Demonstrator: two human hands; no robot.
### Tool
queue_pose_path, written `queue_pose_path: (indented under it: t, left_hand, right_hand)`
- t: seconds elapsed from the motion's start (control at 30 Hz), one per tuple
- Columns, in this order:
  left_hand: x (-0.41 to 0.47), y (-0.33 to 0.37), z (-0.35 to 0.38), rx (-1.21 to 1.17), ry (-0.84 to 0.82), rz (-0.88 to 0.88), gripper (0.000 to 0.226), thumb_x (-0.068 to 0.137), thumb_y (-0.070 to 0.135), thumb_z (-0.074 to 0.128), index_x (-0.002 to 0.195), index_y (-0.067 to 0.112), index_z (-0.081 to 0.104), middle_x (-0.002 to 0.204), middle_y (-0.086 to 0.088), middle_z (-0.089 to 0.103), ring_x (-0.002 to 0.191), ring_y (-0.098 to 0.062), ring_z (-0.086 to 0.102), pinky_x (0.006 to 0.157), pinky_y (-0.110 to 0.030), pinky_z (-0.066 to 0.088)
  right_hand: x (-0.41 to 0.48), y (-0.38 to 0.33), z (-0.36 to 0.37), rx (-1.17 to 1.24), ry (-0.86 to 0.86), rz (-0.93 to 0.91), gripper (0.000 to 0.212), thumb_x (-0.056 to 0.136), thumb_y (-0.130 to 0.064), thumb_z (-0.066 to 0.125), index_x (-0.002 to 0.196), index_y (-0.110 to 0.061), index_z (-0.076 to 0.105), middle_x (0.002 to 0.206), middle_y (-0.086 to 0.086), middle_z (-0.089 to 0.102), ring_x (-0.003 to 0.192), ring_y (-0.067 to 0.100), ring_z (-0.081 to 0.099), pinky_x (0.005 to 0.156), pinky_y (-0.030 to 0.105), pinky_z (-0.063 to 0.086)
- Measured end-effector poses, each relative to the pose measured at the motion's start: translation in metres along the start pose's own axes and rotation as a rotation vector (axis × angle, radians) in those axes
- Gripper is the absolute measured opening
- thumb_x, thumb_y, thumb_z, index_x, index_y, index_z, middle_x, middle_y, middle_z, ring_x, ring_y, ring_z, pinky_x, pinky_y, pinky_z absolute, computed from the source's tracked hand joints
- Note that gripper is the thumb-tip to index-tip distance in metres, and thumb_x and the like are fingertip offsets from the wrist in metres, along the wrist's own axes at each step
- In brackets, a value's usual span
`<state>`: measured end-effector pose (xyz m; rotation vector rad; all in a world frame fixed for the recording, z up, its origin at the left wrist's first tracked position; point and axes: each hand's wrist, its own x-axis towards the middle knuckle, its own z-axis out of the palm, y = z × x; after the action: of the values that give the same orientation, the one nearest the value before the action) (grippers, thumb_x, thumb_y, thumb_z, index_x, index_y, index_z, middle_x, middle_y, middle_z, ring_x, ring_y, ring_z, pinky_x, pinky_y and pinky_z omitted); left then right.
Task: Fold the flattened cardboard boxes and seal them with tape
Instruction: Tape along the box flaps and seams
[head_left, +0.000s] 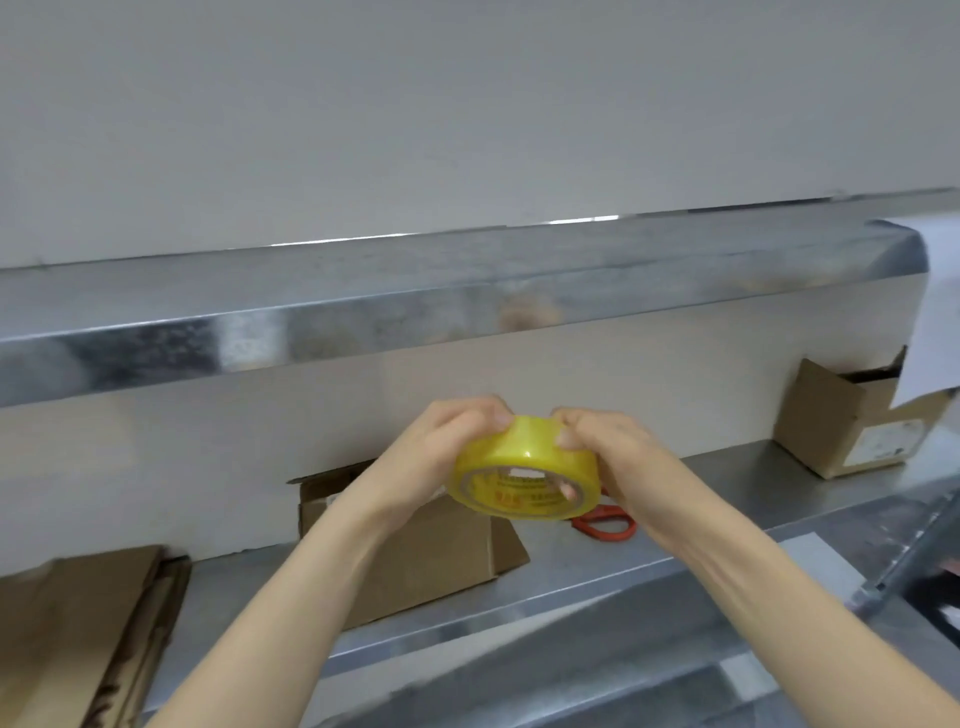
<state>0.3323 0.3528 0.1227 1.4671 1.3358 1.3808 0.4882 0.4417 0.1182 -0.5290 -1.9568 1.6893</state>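
Note:
Both hands hold a yellow roll of tape (524, 465) up in front of me, above the steel shelf. My left hand (441, 452) grips the roll's left side, fingers curled over its top. My right hand (605, 457) grips the right side, with a finger inside the core. Behind and below the roll stands a folded cardboard box (431, 551) on the shelf, partly hidden by my left forearm. A stack of flattened cardboard boxes (88, 634) lies at the lower left.
Orange-handled scissors (605, 522) lie on the steel shelf (571, 566) just right of the box. Another cardboard box (841, 421) with an open flap stands at the far right. A second steel shelf (415, 306) runs overhead. A metal frame (904, 566) crosses the lower right.

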Motion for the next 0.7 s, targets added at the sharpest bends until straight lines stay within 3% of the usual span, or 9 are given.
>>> queue_pose_path:
  t: [0.1, 0.23, 0.33, 0.43, 0.5, 0.6, 0.7]
  left_hand:
    - [-0.003, 0.007, 0.008, 0.142, -0.039, 0.007, 0.034, 0.072, 0.045, 0.060, 0.060, 0.014, 0.052, 0.061, 0.000, 0.046, 0.059, -0.010, 0.043, 0.055, -0.018, 0.033]
    - [0.000, 0.003, 0.021, -0.018, 0.034, -0.011, 0.025, 0.068, 0.041, 0.060, 0.054, 0.021, 0.055, 0.054, 0.007, 0.045, 0.051, -0.007, 0.041, 0.050, -0.015, 0.033]
    - [0.009, -0.002, 0.034, -0.119, 0.097, 0.004, 0.022, 0.067, 0.039, 0.058, 0.053, 0.023, 0.051, 0.053, 0.007, 0.043, 0.051, -0.007, 0.040, 0.049, -0.019, 0.032]
    - [0.022, -0.004, 0.050, -0.229, 0.184, -0.047, 0.023, 0.063, 0.041, 0.057, 0.053, 0.022, 0.047, 0.054, 0.004, 0.036, 0.051, -0.011, 0.035, 0.048, -0.025, 0.027]
    - [0.027, 0.000, 0.059, -0.187, 0.181, -0.070, 0.024, 0.066, 0.042, 0.056, 0.057, 0.020, 0.049, 0.054, 0.003, 0.042, 0.050, -0.010, 0.039, 0.048, -0.024, 0.030]
    - [0.036, 0.012, 0.075, 0.014, 0.151, -0.062, 0.038, 0.088, 0.043, 0.056, 0.059, 0.019, 0.058, 0.056, 0.003, 0.057, 0.054, -0.008, 0.051, 0.056, -0.019, 0.041]
    - [0.043, 0.020, 0.090, 0.014, 0.176, -0.061, 0.044, 0.090, 0.043, 0.059, 0.062, 0.011, 0.069, 0.059, -0.008, 0.065, 0.058, -0.012, 0.059, 0.063, -0.020, 0.046]
  right_hand:
    - [0.001, -0.005, 0.001, -0.090, -0.017, -0.002, 0.025, 0.066, -0.028, 0.048, 0.043, -0.020, 0.051, 0.046, 0.001, 0.050, 0.047, 0.012, 0.046, 0.050, 0.023, 0.038]
    - [-0.003, -0.002, -0.018, 0.018, -0.135, 0.029, 0.013, 0.059, -0.027, 0.054, 0.054, -0.016, 0.059, 0.049, 0.005, 0.054, 0.046, 0.013, 0.048, 0.047, 0.023, 0.037]
    - [-0.005, 0.002, -0.040, 0.107, -0.232, 0.023, 0.025, 0.055, -0.036, 0.056, 0.063, -0.014, 0.064, 0.054, 0.010, 0.056, 0.053, 0.020, 0.050, 0.052, 0.028, 0.040]
    - [-0.003, -0.002, -0.057, 0.085, -0.188, 0.024, 0.030, 0.057, -0.040, 0.056, 0.065, -0.012, 0.062, 0.049, 0.009, 0.054, 0.058, 0.026, 0.050, 0.056, 0.034, 0.039]
    - [-0.004, -0.006, -0.062, 0.044, -0.130, 0.027, 0.021, 0.060, -0.037, 0.058, 0.055, -0.017, 0.060, 0.045, 0.007, 0.050, 0.055, 0.025, 0.049, 0.055, 0.033, 0.037]
    - [-0.006, -0.009, -0.068, -0.065, -0.071, 0.014, 0.024, 0.065, -0.029, 0.052, 0.043, -0.018, 0.056, 0.044, 0.005, 0.050, 0.052, 0.022, 0.048, 0.055, 0.030, 0.039]
    - [-0.009, -0.008, -0.076, -0.050, -0.116, -0.006, 0.024, 0.064, -0.026, 0.049, 0.049, -0.011, 0.061, 0.049, 0.007, 0.056, 0.054, 0.020, 0.051, 0.057, 0.029, 0.042]
